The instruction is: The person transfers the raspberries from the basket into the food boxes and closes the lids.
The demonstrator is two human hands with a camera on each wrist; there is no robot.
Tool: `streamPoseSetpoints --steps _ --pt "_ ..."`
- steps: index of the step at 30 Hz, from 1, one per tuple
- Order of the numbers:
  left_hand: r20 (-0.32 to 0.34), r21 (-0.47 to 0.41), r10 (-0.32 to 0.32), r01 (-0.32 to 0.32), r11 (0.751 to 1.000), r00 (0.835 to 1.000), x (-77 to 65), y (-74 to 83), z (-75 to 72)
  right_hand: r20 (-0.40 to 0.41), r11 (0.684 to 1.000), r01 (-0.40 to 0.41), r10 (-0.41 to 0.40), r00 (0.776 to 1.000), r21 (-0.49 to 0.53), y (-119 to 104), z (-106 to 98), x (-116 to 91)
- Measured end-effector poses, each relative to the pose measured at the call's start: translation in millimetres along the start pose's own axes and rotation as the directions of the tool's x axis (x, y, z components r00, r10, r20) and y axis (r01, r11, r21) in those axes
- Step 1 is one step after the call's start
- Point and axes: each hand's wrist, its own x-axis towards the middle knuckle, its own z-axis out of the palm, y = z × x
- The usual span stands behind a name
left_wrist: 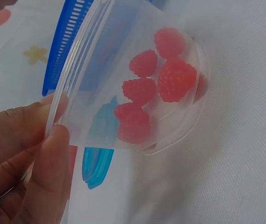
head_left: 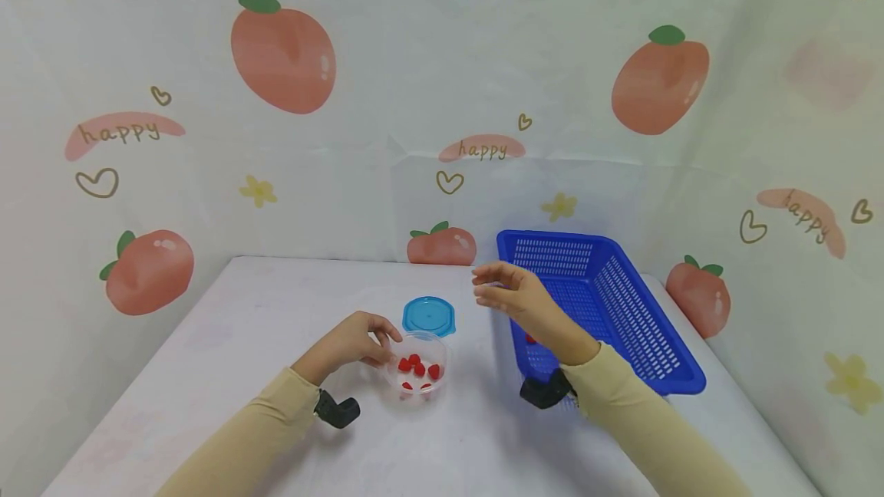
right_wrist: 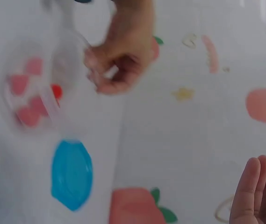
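Left hand pinches bowl rim; right hand visibly holds nothing, fingers extended. Advisable: brace bowl level, berries uncrushed.

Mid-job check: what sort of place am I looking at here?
Probably a staged tabletop booth: a creased, fruit-printed backdrop stands behind and beside a white table, where a blue basket and a clear tub of red berries sit.
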Motion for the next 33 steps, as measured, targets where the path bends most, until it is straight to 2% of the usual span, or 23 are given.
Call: streamPoseSetpoints --steps 6,12,17,22,27,33 --pt "-0.018 0.003 -0.009 0.009 1.000 1.000 0.5 0.6 0.8 -0.080 0.991 0.058 -0.049 0.996 0.120 -9 -36 14" --pt "-0.024 0.007 -0.016 0.016 1.000 1.000 0.6 0.8 1.2 -0.154 0.989 0.072 -0.052 0.987 0.130 5 -68 28" --pt "-0.021 0.005 -0.014 0.014 1.000 1.000 1.2 0.3 1.5 -0.223 0.995 0.065 -0.046 0.974 0.079 24 -90 36" --pt "-0.016 0.000 -0.015 0.015 1.000 1.000 1.5 -0.6 1.5 -0.253 0.999 -0.004 -0.008 0.967 -0.048 42 -107 37" --pt "-0.020 0.000 -0.016 0.016 1.000 1.000 2.0 -0.8 1.4 -0.192 0.976 -0.122 0.087 0.978 -0.182 61 -123 37" --pt "-0.024 0.011 -0.013 0.013 1.000 1.000 2.3 -1.4 1.6 -0.077 0.959 -0.195 0.183 0.980 -0.208 78 -135 35"
